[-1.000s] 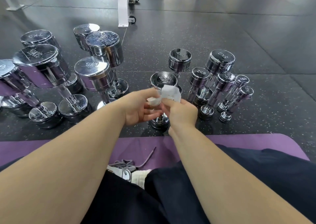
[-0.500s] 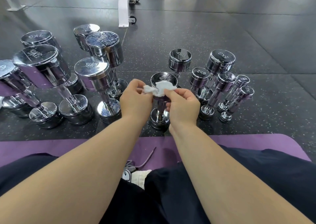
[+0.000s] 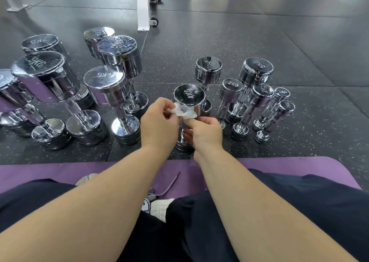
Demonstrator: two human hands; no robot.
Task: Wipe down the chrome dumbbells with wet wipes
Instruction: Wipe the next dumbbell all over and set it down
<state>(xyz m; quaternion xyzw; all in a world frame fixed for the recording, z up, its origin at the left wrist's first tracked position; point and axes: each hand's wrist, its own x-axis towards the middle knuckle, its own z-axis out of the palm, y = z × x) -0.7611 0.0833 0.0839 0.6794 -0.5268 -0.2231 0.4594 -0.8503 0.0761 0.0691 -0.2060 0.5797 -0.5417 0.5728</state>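
We look down from head height at two bare forearms reaching forward over a dark speckled floor (image 3: 219,41). In the centre of the frame a chrome dumbbell (image 3: 189,96) stands upright on end, its top face stamped 4KG. A crumpled white wipe (image 3: 184,111) lies against the near side of its upper head. The left hand (image 3: 159,121) pinches the left end of the wipe between thumb and fingertips. The right hand (image 3: 205,129) pinches the right end, and its lower fingers curl close to the handle; we cannot tell whether they touch it.

In the left half of the frame stands a left group (image 3: 103,81) of bigger chrome dumbbells, all on end; one is marked 6KG. To the right of centre stands a right group (image 3: 257,69) of smaller ones, marked 5KG, 4KG, 2KG and 1KG, set close together.

Across the lower frame lies a purple mat (image 3: 279,167), its far edge just short of the centre dumbbell. Dark trousers (image 3: 299,211) cover the legs on it, and a white sock (image 3: 159,207) shows between them. At the top centre a white bench foot (image 3: 143,8) with small wheels rests on the floor.
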